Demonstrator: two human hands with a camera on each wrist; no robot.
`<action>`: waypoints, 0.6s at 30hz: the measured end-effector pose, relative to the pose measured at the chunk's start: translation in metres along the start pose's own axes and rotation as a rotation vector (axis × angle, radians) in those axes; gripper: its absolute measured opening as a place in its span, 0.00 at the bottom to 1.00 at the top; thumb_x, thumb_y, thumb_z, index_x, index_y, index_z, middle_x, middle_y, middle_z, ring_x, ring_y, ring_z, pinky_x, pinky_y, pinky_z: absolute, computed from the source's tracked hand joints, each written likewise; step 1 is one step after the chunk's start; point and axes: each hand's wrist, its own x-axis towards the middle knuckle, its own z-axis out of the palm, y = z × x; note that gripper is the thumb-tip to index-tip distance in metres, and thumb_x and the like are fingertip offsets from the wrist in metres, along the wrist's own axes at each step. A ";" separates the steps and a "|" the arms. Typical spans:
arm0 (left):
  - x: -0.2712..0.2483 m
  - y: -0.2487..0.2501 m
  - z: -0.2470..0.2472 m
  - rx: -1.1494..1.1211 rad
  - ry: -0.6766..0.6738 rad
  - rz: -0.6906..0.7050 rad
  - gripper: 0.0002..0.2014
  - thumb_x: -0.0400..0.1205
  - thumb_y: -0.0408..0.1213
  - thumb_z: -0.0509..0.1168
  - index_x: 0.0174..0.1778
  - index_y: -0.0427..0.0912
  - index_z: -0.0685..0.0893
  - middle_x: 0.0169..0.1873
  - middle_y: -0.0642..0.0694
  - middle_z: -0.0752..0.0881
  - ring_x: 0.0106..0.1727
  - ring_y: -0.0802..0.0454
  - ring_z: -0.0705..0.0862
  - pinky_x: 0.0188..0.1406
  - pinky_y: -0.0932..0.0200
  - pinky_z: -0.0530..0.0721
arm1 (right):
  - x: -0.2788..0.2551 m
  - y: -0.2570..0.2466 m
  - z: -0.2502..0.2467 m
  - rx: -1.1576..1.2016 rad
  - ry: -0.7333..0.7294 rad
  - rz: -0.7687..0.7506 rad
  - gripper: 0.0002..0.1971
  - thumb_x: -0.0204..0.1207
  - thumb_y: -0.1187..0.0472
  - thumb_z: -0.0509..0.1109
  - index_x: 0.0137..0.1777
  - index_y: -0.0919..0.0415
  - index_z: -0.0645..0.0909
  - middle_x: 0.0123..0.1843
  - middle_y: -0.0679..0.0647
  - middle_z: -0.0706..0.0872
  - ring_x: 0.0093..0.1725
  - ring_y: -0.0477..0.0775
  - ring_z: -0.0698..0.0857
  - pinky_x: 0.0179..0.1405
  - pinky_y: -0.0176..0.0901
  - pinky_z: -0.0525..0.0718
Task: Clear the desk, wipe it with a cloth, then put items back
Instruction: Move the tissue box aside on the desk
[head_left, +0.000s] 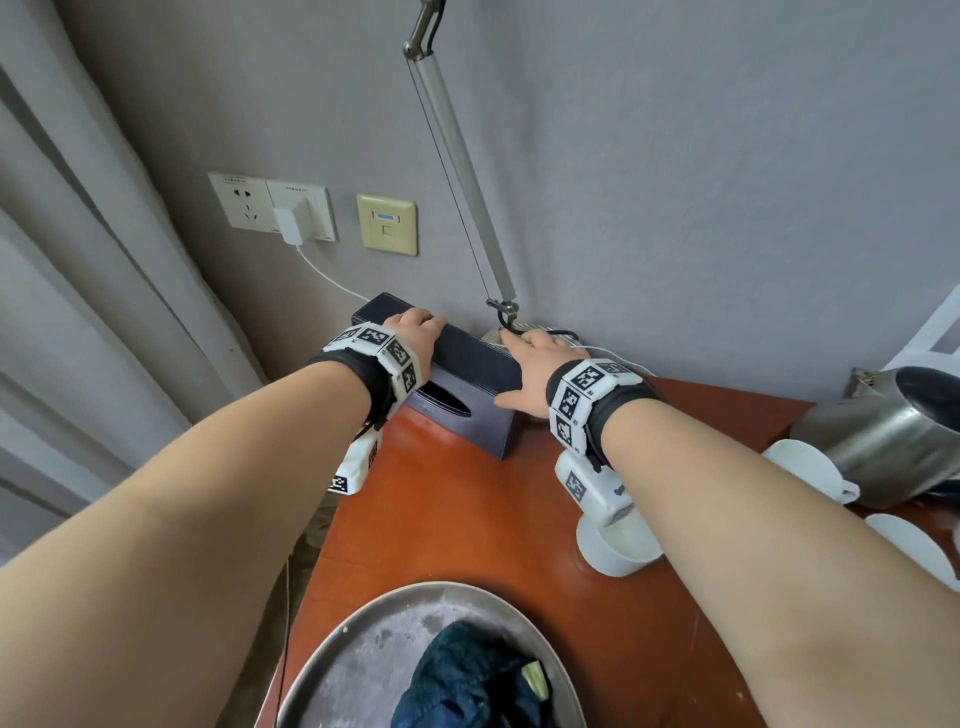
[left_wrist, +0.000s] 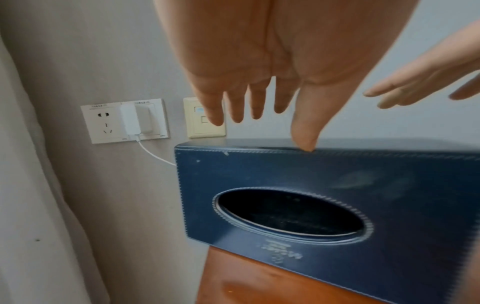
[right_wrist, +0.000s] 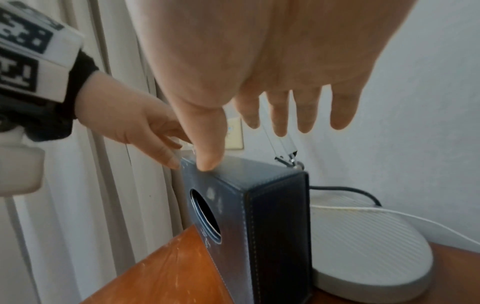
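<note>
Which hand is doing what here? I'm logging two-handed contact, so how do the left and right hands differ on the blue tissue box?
The left hand is over the tissue box at its curtain-side end; the right hand is over the end nearest the lamp base. The left thumb touches the top front edge, while the right thumb lies lower on the front. Both have straight, spread fingers; neither curls round the box.

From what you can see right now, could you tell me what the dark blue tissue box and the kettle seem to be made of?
The tissue box looks like navy leather or faux leather: matte, with pale stitching along its edges and around the oval opening. Which of the two, I cannot tell. The kettle looks like brushed stainless steel: silvery, with soft reflections.
</note>
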 end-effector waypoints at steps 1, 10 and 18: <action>-0.008 0.007 -0.001 -0.017 0.005 0.010 0.36 0.80 0.33 0.64 0.82 0.46 0.57 0.80 0.45 0.59 0.79 0.41 0.62 0.76 0.51 0.65 | -0.008 0.004 -0.003 0.006 0.009 0.005 0.42 0.75 0.42 0.66 0.83 0.50 0.46 0.83 0.55 0.55 0.81 0.61 0.59 0.76 0.57 0.64; -0.062 0.092 -0.018 -0.097 0.028 0.145 0.35 0.82 0.44 0.64 0.83 0.45 0.56 0.78 0.42 0.63 0.77 0.41 0.66 0.74 0.51 0.67 | -0.087 0.064 -0.022 0.065 0.076 0.075 0.41 0.77 0.45 0.66 0.83 0.51 0.47 0.83 0.57 0.54 0.82 0.61 0.57 0.80 0.54 0.61; -0.082 0.179 0.002 -0.089 -0.080 0.211 0.36 0.81 0.53 0.63 0.82 0.47 0.58 0.80 0.45 0.61 0.78 0.43 0.66 0.75 0.50 0.67 | -0.135 0.152 -0.005 0.076 0.012 0.138 0.39 0.79 0.46 0.65 0.84 0.50 0.47 0.82 0.57 0.56 0.80 0.61 0.59 0.76 0.52 0.64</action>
